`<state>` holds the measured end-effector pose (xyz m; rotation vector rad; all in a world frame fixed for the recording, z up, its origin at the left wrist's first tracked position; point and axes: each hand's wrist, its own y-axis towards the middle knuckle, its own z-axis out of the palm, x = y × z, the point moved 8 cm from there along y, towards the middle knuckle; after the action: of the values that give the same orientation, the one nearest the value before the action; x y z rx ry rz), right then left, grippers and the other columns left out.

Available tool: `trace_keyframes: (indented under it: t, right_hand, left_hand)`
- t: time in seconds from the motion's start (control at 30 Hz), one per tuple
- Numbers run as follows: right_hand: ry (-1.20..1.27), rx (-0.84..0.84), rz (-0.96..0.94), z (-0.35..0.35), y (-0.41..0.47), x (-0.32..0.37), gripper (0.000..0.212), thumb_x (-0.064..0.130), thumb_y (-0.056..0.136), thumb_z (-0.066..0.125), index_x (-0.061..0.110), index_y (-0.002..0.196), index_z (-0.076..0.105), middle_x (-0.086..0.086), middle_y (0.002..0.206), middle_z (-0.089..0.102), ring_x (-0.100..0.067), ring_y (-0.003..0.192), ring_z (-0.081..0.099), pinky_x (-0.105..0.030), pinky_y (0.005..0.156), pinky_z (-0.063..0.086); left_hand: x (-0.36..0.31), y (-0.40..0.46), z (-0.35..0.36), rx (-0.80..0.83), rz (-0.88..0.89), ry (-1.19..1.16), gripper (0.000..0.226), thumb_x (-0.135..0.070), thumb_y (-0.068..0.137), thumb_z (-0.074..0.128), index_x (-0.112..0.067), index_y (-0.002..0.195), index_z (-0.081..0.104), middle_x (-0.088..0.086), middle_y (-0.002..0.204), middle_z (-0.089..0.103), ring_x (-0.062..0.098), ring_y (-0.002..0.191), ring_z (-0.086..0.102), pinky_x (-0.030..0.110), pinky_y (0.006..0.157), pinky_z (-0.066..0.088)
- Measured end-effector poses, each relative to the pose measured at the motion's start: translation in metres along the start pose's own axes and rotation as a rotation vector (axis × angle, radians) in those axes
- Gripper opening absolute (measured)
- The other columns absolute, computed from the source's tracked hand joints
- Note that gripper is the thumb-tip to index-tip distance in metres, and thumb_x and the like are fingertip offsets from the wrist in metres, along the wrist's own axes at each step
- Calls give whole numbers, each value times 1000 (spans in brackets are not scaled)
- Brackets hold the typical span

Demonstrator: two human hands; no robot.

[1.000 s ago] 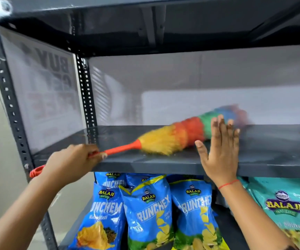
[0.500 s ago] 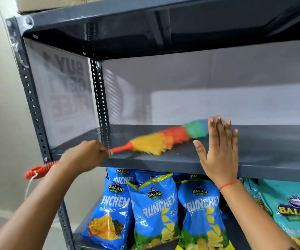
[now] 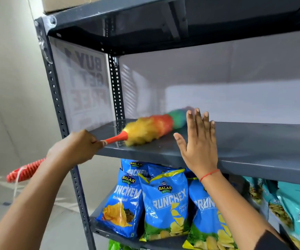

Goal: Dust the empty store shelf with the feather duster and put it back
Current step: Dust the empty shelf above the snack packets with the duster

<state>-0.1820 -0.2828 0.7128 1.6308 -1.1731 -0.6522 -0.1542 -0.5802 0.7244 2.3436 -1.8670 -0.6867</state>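
Observation:
A feather duster [image 3: 149, 129] with a yellow, orange and green head lies blurred across the left part of the empty grey shelf [image 3: 253, 141]. My left hand [image 3: 73, 148] is shut on its orange handle, whose ribbed end sticks out behind my wrist at the lower left. My right hand [image 3: 197, 143] rests flat and open on the shelf's front edge, just right of the duster head, and hides the duster's tip.
Blue chip bags [image 3: 165, 206] and teal bags [image 3: 293, 213] fill the shelf below. A perforated grey upright [image 3: 60, 114] stands at the left front corner. A cardboard box [image 3: 64, 3] sits on the top shelf. A reversed paper sign [image 3: 86, 83] covers the left side.
The duster head has swept left along the shelf toward the left corner. My view has shifted left and up. My right hand stays flat on the shelf edge.

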Motion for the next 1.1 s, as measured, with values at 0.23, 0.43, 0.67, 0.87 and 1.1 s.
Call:
trace_keyframes:
  t: [0.23,0.43,0.67,0.87,1.1]
  right_hand:
    - [47,85,-131,28,4,39,67,50,92,37,6,140,24,-24,146,29,-39,135,19,-50,109,11]
    - [67,119,-181,45,6,67,67,45,89,40,4,140,26,-23,145,31,-39,134,23,-51,108,12]
    - [101,123,-204,53,4,76,67,46,89,37,4,139,27,-24,144,31,-39,134,21,-52,107,11]
    - [109,101,-214,51,4,77,67,43,89,48,3,139,27,-25,143,32,-40,133,22,-53,107,12]
    - [103,118,-191,53,5,76,66,42,88,45,2,138,28,-27,142,33,-42,133,24,-51,108,10]
  left_hand:
    - [31,0,-3,19,-154,146,38,-48,87,51,-16,80,69,3,73,64,26,67,61,34,68,53]
    - [40,-9,7,96,-253,-188,37,-39,84,62,-14,57,65,-1,39,56,13,29,41,17,36,33]
    - [77,-18,-22,-126,-398,-43,48,-56,80,57,-12,60,63,9,67,66,26,65,64,30,61,47]
    - [109,-24,-15,-18,-473,1,40,-48,82,60,-11,70,70,2,54,65,19,43,53,22,52,39]
    - [122,-12,-31,-149,-443,82,51,-58,81,54,-11,64,59,9,67,63,30,70,67,29,58,47]
